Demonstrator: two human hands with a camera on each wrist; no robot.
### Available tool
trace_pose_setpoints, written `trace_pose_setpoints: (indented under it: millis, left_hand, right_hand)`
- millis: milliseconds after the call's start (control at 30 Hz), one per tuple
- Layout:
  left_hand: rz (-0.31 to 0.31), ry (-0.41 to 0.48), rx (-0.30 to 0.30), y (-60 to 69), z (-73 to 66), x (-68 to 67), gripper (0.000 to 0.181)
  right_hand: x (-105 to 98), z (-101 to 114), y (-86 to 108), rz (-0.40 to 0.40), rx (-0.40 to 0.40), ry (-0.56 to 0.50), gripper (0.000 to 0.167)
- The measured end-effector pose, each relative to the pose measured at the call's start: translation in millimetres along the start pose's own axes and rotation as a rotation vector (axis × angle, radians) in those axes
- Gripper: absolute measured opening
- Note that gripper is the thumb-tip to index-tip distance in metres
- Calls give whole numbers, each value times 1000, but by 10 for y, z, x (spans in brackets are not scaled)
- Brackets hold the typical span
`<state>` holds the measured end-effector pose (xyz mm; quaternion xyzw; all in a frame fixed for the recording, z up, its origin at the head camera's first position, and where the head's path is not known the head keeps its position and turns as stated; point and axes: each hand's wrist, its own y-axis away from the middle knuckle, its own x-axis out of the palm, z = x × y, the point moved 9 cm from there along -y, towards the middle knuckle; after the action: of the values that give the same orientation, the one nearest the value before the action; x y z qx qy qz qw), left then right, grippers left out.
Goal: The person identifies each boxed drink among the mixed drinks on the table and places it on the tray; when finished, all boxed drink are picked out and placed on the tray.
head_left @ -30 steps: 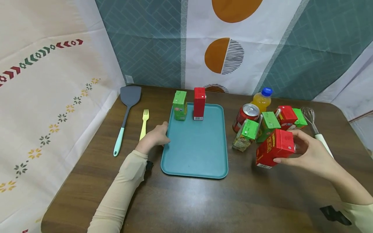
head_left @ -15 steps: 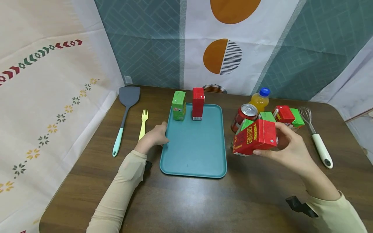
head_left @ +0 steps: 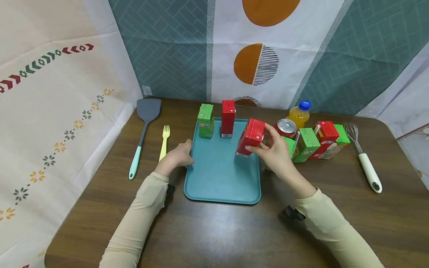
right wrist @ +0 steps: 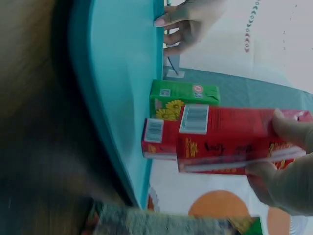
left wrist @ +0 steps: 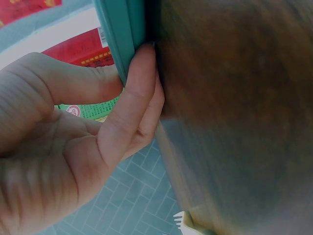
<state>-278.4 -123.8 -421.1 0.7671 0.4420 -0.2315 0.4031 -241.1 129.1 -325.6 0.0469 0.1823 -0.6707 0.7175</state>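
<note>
Held carton: a red rectangular drink carton with yellow lettering (head_left: 250, 138), just right of centre in the head view, tilted, over the upper right part of the tray; its lower end appears raised off the surface
Right hand: the person's right hand (head_left: 276, 153), right of centre, grips that carton near its top, thumb on one side and fingers on the other
Tray: a teal rectangular tray with rounded corners (head_left: 221, 178), flat in the middle of the frame
Left hand: the person's left hand (head_left: 179, 154), left of centre, pinches the tray's left rim between thumb and fingers, as the left wrist view shows
Cartons on tray: a green carton (head_left: 205, 121) and a second red carton (head_left: 228, 119), both upright near the tray's far edge, side by side with a gap
Drinks group: right of the tray, a red metal can with a silver top (head_left: 286, 126), an orange drink bottle with a blue cap (head_left: 299, 115), and a cluster of red and green cartons (head_left: 306, 143), one partly hidden by the right hand
Utensils: a grey spatula with a mint handle (head_left: 147, 123) and a yellow fork (head_left: 164, 143) at left; a white-handled whisk (head_left: 368, 173) at far right
Surface: a dark brown wooden table (head_left: 234, 234)
Backdrop: patterned teal and white cloth (head_left: 171, 48) across the top
</note>
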Motion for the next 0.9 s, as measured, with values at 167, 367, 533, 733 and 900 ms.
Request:
trace_pose_setpoints:
  millis: [167,367,533,733,900]
  left_hand:
    - [2,0,-6,-4,14,-2,59]
    - [2,-2,-2,1,8,2,59]
    - [6,2,-7,13,16,8,58]
    - [9,12,0,15,0,1,62]
    - [7,7,13,10,-16,-9,61]
  right_hand:
    - [129,-85,-170,-76,18,73,75]
    - [212,-249,-356,-127,118,88,76]
    - [228,-316,-475,-177,166,116,75]
    - [223,-334,-596,-233,174,144,73]
    - [232,-361,-651,-218,183,153,76]
